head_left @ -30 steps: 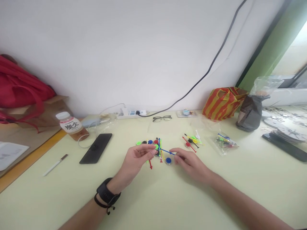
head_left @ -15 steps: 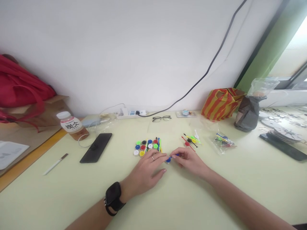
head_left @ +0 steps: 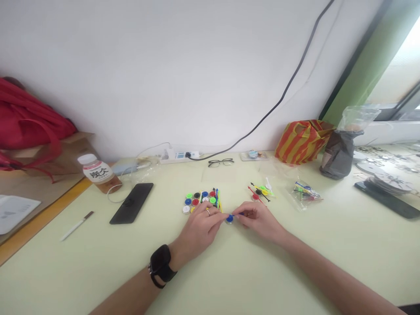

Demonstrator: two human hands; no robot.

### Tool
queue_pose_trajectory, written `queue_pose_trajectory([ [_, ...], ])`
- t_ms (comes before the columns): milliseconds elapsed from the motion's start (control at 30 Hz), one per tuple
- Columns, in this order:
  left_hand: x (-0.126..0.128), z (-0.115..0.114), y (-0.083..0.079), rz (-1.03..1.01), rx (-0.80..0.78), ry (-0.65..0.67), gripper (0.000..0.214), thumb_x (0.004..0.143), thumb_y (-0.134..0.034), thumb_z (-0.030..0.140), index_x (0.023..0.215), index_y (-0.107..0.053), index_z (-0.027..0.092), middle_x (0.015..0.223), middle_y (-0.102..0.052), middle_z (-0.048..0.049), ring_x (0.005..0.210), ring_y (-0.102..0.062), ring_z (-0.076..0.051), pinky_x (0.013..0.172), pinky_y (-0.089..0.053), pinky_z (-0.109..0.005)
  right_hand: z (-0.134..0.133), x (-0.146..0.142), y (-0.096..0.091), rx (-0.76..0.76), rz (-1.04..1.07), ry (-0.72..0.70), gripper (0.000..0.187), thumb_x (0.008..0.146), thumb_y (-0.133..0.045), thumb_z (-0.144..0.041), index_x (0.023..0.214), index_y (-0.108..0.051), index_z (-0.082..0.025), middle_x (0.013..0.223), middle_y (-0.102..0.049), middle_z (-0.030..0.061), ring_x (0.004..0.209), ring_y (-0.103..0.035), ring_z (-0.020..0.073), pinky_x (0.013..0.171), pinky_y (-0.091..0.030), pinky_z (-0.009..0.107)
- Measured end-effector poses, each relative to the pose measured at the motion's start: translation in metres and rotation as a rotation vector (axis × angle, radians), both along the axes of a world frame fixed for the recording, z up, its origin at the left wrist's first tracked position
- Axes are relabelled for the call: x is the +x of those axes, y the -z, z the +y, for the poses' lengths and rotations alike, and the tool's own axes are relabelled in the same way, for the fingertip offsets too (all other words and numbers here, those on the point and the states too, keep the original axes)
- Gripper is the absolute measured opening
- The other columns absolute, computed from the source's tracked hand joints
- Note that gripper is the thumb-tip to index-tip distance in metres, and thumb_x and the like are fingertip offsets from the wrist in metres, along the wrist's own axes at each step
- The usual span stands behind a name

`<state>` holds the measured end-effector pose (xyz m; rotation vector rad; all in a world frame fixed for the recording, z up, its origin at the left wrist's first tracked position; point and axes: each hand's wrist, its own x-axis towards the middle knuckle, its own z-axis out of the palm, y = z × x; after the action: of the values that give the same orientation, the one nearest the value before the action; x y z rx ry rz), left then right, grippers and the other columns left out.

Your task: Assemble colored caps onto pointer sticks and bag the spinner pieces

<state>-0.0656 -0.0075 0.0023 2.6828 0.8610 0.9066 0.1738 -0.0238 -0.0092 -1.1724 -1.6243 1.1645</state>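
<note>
Blue disc [head_left: 229, 218]: flat on the table [head_left: 249, 271], between the two hands' fingertips, just in front of the disc cluster. Lying flat likely keeps it steady while the stick meets it.
Blue stick [head_left: 239, 214]: a thin piece running from the disc toward the right hand, low and nearly level, seemingly lined up with the disc's middle; whether it is seated there is too small to tell.
Right hand [head_left: 259, 221]: fingertips pressed together on the stick's far end, heel resting on the table, which would steady fine work.
Left hand [head_left: 200, 229]: palm down, thumb and forefinger closed at the disc's near edge, apparently pinning it; a ring shows on one finger, a watch [head_left: 161, 271] on the wrist.
Disc cluster [head_left: 200, 201]: green, black, blue, red, white and yellow discs in short rows just behind the left hand, coloured sticks lying along their right side.
Loose pieces [head_left: 260, 192]: more sticks and discs beyond the right hand; a small bag [head_left: 305, 192] of them further right.
Further out: phone [head_left: 131, 209], pen [head_left: 77, 225], bottle [head_left: 98, 174], glasses [head_left: 221, 162], striped bag [head_left: 303, 141].
Change: a second ago the left hand was raised, holding a bundle of sticks with a green disc, palm turned up. Half a second ago it lay flat, fingers spread. Now the fingers have drawn in to the blue disc. The right hand has barely shifted.
</note>
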Motion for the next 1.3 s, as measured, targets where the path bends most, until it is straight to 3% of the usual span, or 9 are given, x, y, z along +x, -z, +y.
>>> queue_pose_trajectory([
  [200,0.002,-0.004,-0.002,0.061,-0.022,0.018,0.037,0.103,-0.05,0.008,0.127,-0.07,0.029,0.096,-0.07,-0.0045,0.099,-0.056,-0.025,0.093,-0.049,-0.042,0.0,0.002,0.002,0.087,-0.107,0.007,0.017,0.09,-0.065,-0.028,0.093,-0.08,-0.02,0.095,-0.073,0.0071,0.082,-0.067,0.0181,0.069,-0.055,0.029],
  [400,0.009,-0.015,-0.01,0.13,-0.057,0.038,0.022,0.097,-0.062,0.018,0.119,-0.066,0.023,0.109,-0.068,-0.0064,0.108,-0.053,-0.028,0.097,-0.046,-0.045,-0.003,0.011,-0.009,0.114,-0.228,-0.068,0.016,0.087,-0.062,-0.019,0.09,-0.078,-0.022,0.089,-0.072,0.004,0.071,-0.061,0.0154,0.063,-0.048,0.028],
  [600,0.013,-0.022,-0.015,0.194,-0.044,0.007,0.014,0.093,-0.067,0.026,0.105,-0.062,0.022,0.114,-0.065,-0.007,0.109,-0.052,-0.031,0.097,-0.043,-0.048,-0.007,0.01,-0.012,0.096,-0.208,-0.104,0.017,0.086,-0.06,-0.016,0.089,-0.076,-0.021,0.09,-0.072,0.0032,0.071,-0.06,0.0149,0.062,-0.046,0.027],
  [1000,0.013,-0.021,-0.014,0.165,-0.101,0.005,0.016,0.091,-0.07,0.03,0.103,-0.061,0.023,0.118,-0.064,-0.0065,0.108,-0.053,-0.028,0.095,-0.046,-0.046,-0.013,0.003,-0.011,0.158,-0.295,-0.099,0.016,0.087,-0.058,-0.015,0.088,-0.073,-0.021,0.09,-0.069,0.0034,0.071,-0.059,0.0152,0.062,-0.046,0.028],
  [1100,0.012,-0.022,-0.015,0.135,-0.111,0.02,0.023,0.09,-0.071,0.029,0.111,-0.063,0.024,0.126,-0.063,-0.007,0.113,-0.053,-0.029,0.1,-0.046,-0.047,-0.013,0.006,-0.009,0.134,-0.298,-0.068,0.014,0.092,-0.06,-0.024,0.1,-0.071,-0.022,0.09,-0.068,0.0032,0.069,-0.059,0.0155,0.061,-0.047,0.029],
  [1300,0.005,-0.022,-0.017,-0.039,-0.175,-0.084,0.041,0.091,-0.071,0.028,0.13,-0.059,0.026,0.13,-0.061,-0.0079,0.125,-0.049,-0.031,0.112,-0.039,-0.05,-0.017,0.012,-0.01,0.096,-0.266,0.112,0.045,0.098,-0.056,-0.048,0.134,-0.059,-0.021,0.098,-0.065,0.0047,0.061,-0.057,0.0134,0.059,-0.049,0.031],
])
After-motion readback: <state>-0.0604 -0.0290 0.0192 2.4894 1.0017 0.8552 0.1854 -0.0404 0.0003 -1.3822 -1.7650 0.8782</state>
